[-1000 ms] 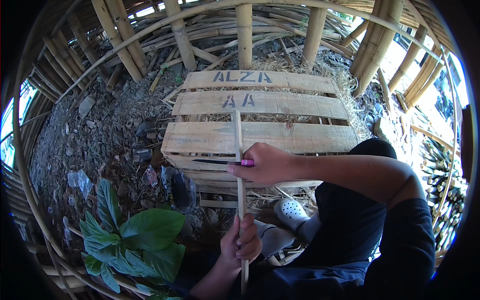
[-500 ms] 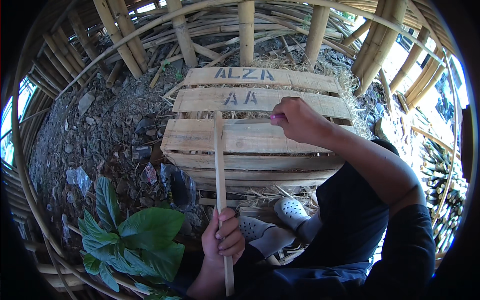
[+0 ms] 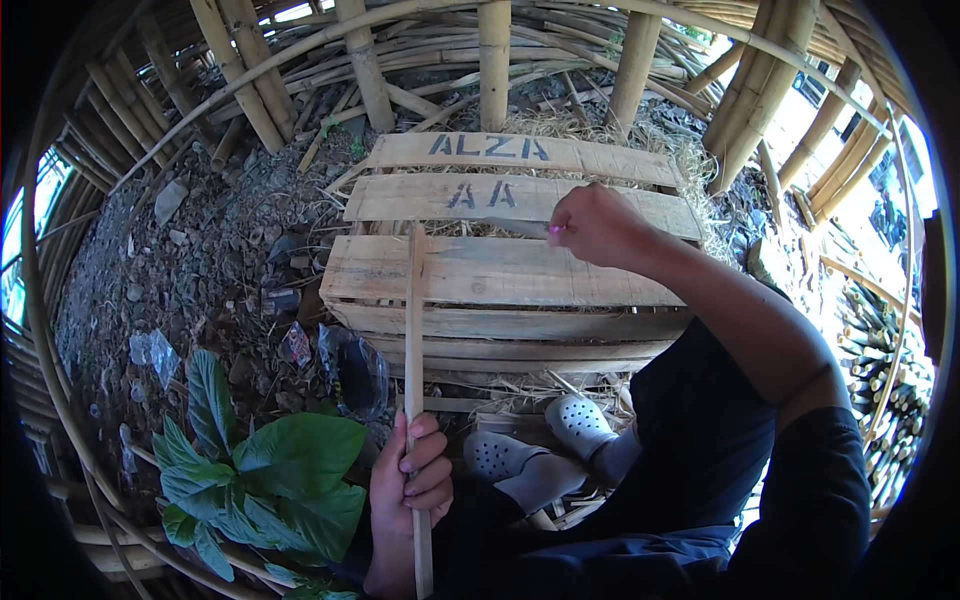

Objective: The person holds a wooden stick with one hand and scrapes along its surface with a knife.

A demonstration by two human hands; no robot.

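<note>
My left hand (image 3: 410, 478) is wrapped round the lower part of a long, pale bamboo strip (image 3: 414, 330). The strip stands nearly upright in the view, its far end over the slats of a wooden crate (image 3: 560, 272). Above the crate's right half, my right hand (image 3: 602, 226) is closed round the handle of a knife (image 3: 515, 227). A bit of pink handle shows at the fingers, and the thin blade points left toward the strip's far end, apart from it. Most of the handle is hidden in the fist.
A leafy green plant (image 3: 290, 455) grows at the near left. Clear plastic litter (image 3: 155, 355) lies on stony soil. My feet in grey clogs (image 3: 578, 425) rest before the crate. Bamboo posts (image 3: 494, 65) stand behind it, and a pile of cut bamboo (image 3: 868, 395) lies at right.
My left hand and the bamboo strip have shifted left. The right hand with the knife has moved slightly right and away from the strip; the blade now tilts more.
</note>
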